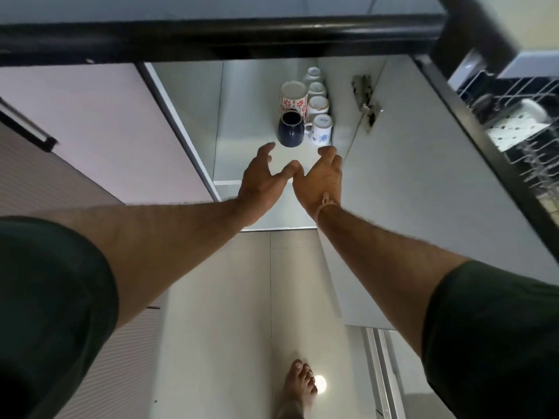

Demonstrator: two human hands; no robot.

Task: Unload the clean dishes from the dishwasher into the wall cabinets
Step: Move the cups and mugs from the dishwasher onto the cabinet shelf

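Head view is looking steeply down into an open cabinet [242,140], where a dark blue mug [291,130] is standing upright near the front of the pale shelf. Just behind it a red-flowered mug [292,99] is standing, and just to its right a blue-flowered mug [322,130] is heading a row of white cups [317,98] that is running back toward the rear wall. The left hand [261,176] is hovering just in front of the blue mug with its fingers spread and loosely bent, gripping nothing. The right hand [320,176], with a thread [325,207] tied at the wrist, is reaching in beside it, in front of and slightly right of the blue mug, fingers likewise apart and empty. The two thumbs are nearly meeting. Right of the mug the cabinet door [408,192] is hanging open, its hinge [364,98] showing. Far right of the mug a dishwasher rack [514,122] is showing, blurred, with something white in it. A black bar [211,34] is crossing the frame beyond the mug, and a bare foot [299,379] is standing on the floor well in front of it.
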